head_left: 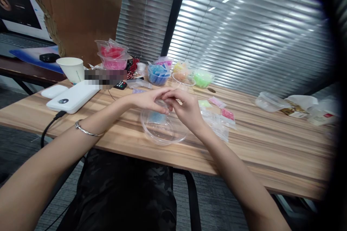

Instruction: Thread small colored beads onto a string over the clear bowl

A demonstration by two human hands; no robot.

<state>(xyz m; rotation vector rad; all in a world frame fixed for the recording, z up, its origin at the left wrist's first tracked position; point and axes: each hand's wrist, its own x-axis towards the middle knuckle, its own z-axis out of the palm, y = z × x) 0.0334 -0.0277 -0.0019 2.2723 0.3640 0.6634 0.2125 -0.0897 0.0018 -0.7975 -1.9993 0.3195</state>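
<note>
My left hand (152, 100) and my right hand (187, 107) meet fingertip to fingertip above a clear plastic bowl (173, 138). The fingers of both are drawn together in a pinch, and whatever lies between them is too small or hidden to make out. Through the bowl, below my left thumb, shows a light-blue packet (156, 117); I cannot tell whether it lies inside or behind. Right of the bowl are flat clear bags (217, 124), a pink-red packet (227, 114), a pale pink packet (217, 102) and a pale green packet (204, 103).
Along the back stand tubs of blue (159, 75), green (203, 78) and red (112, 52) packets. At left are a paper cup (72, 69) and a white power bank (73, 97) with a black cable. A clear container (271, 102) sits at far right on the wooden table (271, 144).
</note>
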